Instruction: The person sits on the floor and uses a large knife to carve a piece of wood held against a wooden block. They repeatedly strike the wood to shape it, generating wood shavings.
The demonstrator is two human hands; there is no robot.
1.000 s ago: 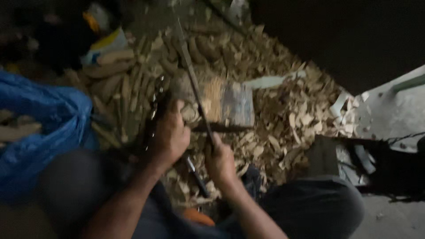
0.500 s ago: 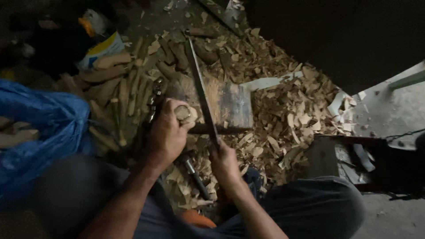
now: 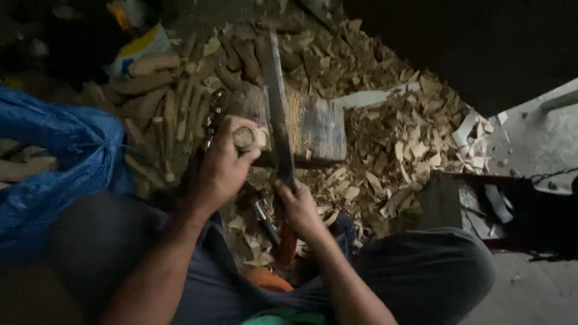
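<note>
Head view: left hand closed around a short, pale round piece of wood, pressed down on the edge of a worn grey wooden chopping block. Right hand gripping the handle of a long dark metal blade, edge slanting past the wood. Best done, by the look of it, with fingertips tucked back from the cut end, wood seated firmly on the block, strokes short and angled away from the left hand. Little free room: heap of tan wood chips to the right, stacked rough sticks and crumpled blue plastic sheet to the left, knees close below.
</note>
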